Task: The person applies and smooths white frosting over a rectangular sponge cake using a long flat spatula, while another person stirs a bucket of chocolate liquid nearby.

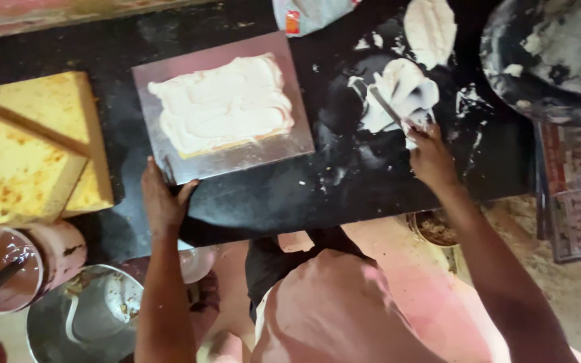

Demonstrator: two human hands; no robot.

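A black stone desk (371, 181), smeared with white cream, fills the view above a pale dusty floor. Nearest, below the desk's near edge, stand a round steel bowl (85, 316) and a pink cup (15, 265) with a dark stick in it.

At the near edge the left hand (163, 202) lies on the near left corner of a square silver cake board (226, 158), fingers spread flat on it, steadying rather than clamping. On the board sits a flat rectangular sponge layer covered with white cream (223, 101), square to the board and nearer its far side.

Toward the right, the right hand (430, 158) is closed around the handle of a long metal palette knife (388, 107), whose blade reaches into a heap of white cream (401, 91) lying on the bare desk. To load the blade well, it seems best kept low and flat, taking a clean scoop free of crumbs.

At the left edge rest yellow sponge cake slabs (31, 144), close to the board. Farther off lie another cream patch (430, 27), a plastic packet (311, 13) at the far edge, and a large dark cream-streaked pan (553, 57) at the far right corner, crowding the knife's side.
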